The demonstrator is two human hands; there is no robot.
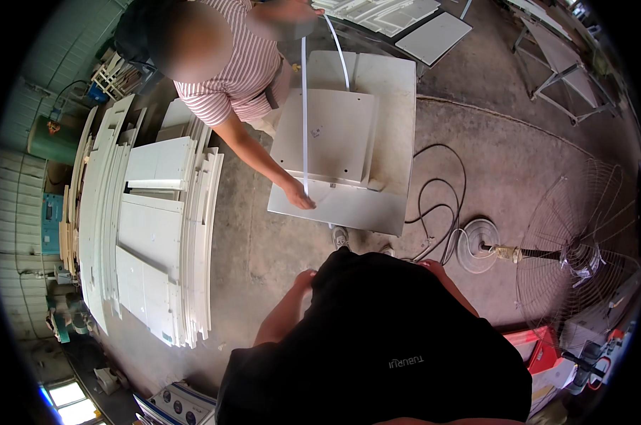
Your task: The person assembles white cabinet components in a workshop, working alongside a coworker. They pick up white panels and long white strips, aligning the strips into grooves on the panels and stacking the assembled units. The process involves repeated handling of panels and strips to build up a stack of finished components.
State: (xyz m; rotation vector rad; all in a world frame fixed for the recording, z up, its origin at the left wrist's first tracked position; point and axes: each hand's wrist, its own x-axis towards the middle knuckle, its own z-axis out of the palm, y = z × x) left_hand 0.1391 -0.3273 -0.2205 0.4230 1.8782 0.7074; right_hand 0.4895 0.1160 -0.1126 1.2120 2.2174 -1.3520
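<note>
My left hand [305, 279] is beside my black shirt [377, 333], on its left edge. On the other side my right hand [431, 265] shows only in part past the shirt. The fingers of both are mostly hidden, and I see nothing held. In front of me a pale flat box-like metal piece [320, 134] lies on a larger white panel [356, 212]. Across from me a co-worker's hand [300, 195] touches a thin white strap [305, 113] near the panel's front edge. The co-worker's other hand, blurred, is raised at the strap's upper end.
Stacked white panels [150, 227] stand on the left. To the right are a black hose [451, 205] on the floor and a fan with a wire cage [582, 248]. A red box [543, 349] sits at lower right. More panels [384, 14] lie at the back.
</note>
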